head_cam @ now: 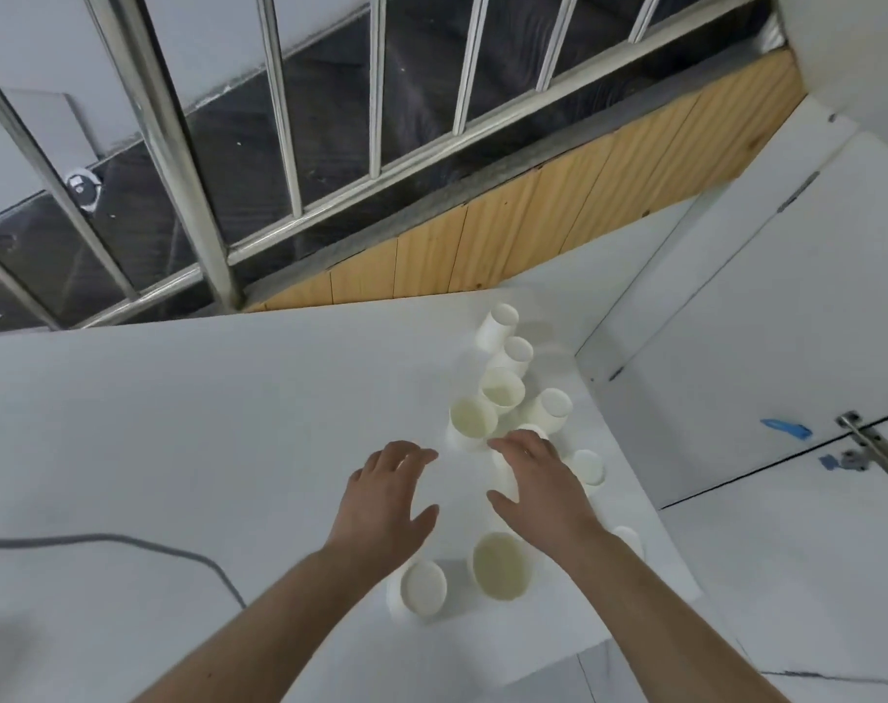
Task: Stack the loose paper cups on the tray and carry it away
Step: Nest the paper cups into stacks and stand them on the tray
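Observation:
Several white paper cups stand loose on the right part of a white table (178, 423). Some are upright with cream insides, like the near cup (500, 565) and two further ones (472, 421) (503, 390). Others are upside down, such as the cup (421, 588) by my left forearm and the cup (586, 466) at the right. My left hand (388, 492) hovers above the table with fingers spread, holding nothing. My right hand (531, 474) reaches over a cup partly hidden beneath its fingers; whether it touches that cup is unclear. No tray can be made out.
A grey cable (127, 542) curves across the table's left side. The table's right edge runs close beside the cups, with a white floor or panel and a metal latch (873, 449) beyond. Metal railings (178, 159) and a wooden strip (533, 220) lie behind.

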The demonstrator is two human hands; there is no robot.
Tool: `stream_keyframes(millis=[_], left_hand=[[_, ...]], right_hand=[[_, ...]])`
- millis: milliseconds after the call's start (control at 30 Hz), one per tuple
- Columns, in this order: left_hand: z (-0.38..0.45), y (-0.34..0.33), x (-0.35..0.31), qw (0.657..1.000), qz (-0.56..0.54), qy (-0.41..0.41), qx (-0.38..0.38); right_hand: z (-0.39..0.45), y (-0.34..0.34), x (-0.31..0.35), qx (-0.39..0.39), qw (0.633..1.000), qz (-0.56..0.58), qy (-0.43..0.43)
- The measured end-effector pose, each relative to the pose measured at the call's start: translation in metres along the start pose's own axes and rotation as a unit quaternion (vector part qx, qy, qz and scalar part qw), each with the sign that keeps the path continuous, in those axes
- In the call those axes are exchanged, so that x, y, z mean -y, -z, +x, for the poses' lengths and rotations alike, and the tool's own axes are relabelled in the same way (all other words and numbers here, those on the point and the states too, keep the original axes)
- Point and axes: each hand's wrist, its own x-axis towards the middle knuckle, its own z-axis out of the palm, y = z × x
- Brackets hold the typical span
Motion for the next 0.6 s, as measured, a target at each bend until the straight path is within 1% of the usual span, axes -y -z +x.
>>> stream_keyframes(millis=[67,200,367,467,600], left_hand=[[0.009,-0.007,-0.003,1.0,-0.003,0.028,-0.01],[0.031,-0.022,-0.01,0.998,-0.002,0.063,-0.016],[0.076,-0.041,-0.022,0.997,0.004,0.078,-0.009],[0.103,-0.054,-0.029,0.996,0.008,0.084,-0.004],[0.127,-0.067,-0.033,0.995,0.009,0.099,0.006]], right_hand=[[0.021,0.002,-0.013,0.019,1.0,-0.006,0.017],[0.057,0.006,-0.038,0.031,0.999,-0.011,0.044],[0.098,0.015,-0.062,0.033,0.996,-0.038,0.069],[0.123,0.02,-0.071,0.053,0.993,-0.07,0.082],[0.147,0.018,-0.076,0.08,0.99,-0.073,0.091]])
